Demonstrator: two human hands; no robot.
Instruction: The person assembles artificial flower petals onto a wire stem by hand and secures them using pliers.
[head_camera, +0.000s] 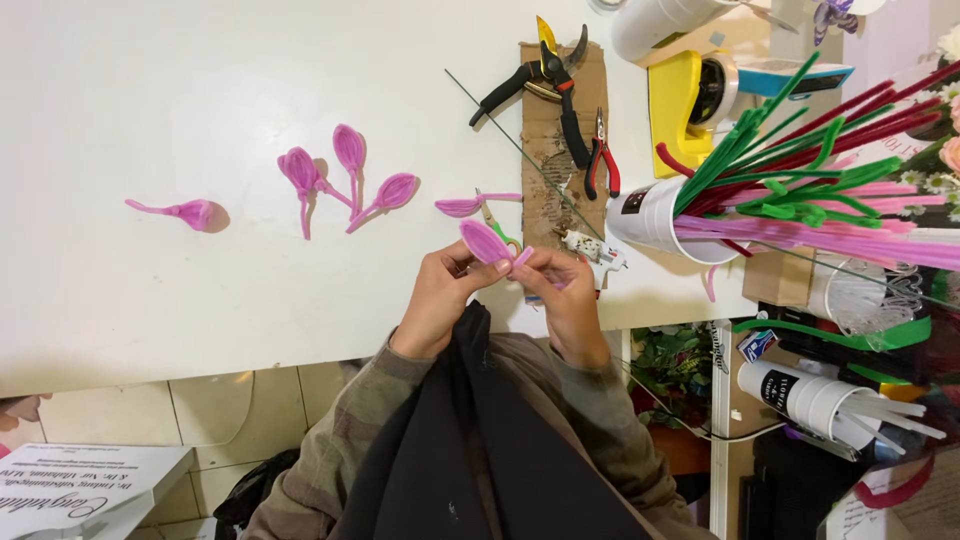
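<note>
Both my hands meet at the near edge of the white table (150, 150). My left hand (438, 298) pinches a pink pipe-cleaner petal (484, 241) that stands up between the fingers. My right hand (562, 295) grips the petal's lower stem end. Finished pink petals lie on the table: three together (345, 175), one alone at the left (190, 212), and one (460, 206) just beyond my hands. Small green-handled scissors (497, 228) lie partly hidden behind the held petal.
A glue gun (592, 247) lies right of my hands. Black pruning shears (540, 75) and red pliers (601, 160) rest on a cardboard strip (545, 130). A white cup (650, 215) of pink, green and red pipe cleaners lies tipped at the right, near a yellow tool (680, 95).
</note>
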